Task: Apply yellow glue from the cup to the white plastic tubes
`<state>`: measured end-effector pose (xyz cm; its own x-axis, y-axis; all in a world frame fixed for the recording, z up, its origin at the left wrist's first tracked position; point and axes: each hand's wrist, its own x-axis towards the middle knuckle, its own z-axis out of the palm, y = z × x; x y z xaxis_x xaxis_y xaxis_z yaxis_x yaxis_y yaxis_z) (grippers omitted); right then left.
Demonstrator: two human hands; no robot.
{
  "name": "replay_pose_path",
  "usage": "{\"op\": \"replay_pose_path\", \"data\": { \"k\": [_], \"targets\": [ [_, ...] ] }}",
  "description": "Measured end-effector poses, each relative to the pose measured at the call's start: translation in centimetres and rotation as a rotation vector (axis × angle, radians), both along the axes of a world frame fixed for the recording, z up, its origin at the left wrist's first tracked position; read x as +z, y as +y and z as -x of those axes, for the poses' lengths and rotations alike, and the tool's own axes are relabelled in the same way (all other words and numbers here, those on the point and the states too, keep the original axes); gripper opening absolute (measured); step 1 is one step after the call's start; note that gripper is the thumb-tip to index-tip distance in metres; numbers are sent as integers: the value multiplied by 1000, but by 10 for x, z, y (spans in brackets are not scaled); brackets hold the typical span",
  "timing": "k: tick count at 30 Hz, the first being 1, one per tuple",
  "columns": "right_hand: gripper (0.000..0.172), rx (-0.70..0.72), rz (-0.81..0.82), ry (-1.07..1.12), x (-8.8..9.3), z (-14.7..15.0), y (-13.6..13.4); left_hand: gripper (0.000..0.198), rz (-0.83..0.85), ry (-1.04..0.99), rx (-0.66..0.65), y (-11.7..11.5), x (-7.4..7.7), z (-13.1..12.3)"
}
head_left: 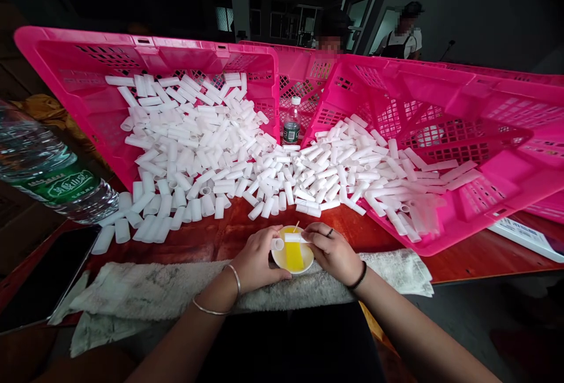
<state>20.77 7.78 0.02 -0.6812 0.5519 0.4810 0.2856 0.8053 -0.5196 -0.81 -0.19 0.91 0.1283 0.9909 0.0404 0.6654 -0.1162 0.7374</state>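
Note:
My left hand [256, 258] pinches a short white plastic tube [277, 244] by its side, with the open end facing me. From the other side my right hand [331, 251] grips a slimmer white tube [293, 238] between thumb and fingers. The two pieces meet or nearly meet; I cannot tell whether one sits inside the other. Right below them is a small white bowl [307, 264] holding a yellow sponge-like block [294, 256]. A thin stick [296, 225] pokes up at the bowl's far rim.
Pink crates, left [39, 48] and right [506, 180], lie tipped toward me, white tubes spilling onto the red table [198, 248]. A towel [154, 289] lines the front edge. Nearby are a large bottle [66, 180], a phone [42, 274] and a small bottle [291, 121]. People are behind.

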Motion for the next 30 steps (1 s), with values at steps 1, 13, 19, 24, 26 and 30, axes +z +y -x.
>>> {"op": "replay_pose_path", "data": {
  "k": [1, 13, 19, 24, 26, 30],
  "targets": [
    [18, 13, 31, 29, 0, 0, 0, 70, -1, 1, -3, 0, -1, 0],
    [16, -37, 201, 0, 9, -6, 1, 71, -7, -15, -5, 1, -1, 0],
    [28, -31, 59, -111, 20, -9, 2, 72, 1, 9, -13, 1, -2, 0],
    [26, 18, 64, -137, 22, -7, 4, 70, 3, 19, -14, 1, -1, 0],
    [21, 26, 65, -110, 19, -5, 3, 69, 0, 22, -19, 1, 0, 0],
    [13, 10, 58, -34, 11, -1, 0, 69, 2, 28, -27, 1, 0, 0]
  ]
}}
